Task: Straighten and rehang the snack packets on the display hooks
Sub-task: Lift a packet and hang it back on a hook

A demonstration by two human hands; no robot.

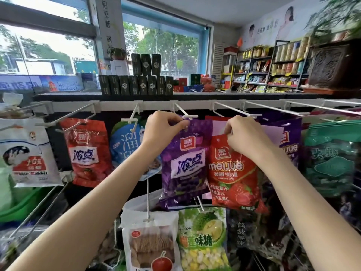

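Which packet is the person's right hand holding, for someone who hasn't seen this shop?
Find the white hook rail under the shelf of dark boxes. Near its middle, the right hand pinches the top of the red jelly packet. It sits right of a purple packet and alone shows "meijue" and strawberries.

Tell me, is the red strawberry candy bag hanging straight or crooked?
Crooked. The red strawberry candy bag leans, its bottom swinging right, while the right hand pinches its top by the hook.
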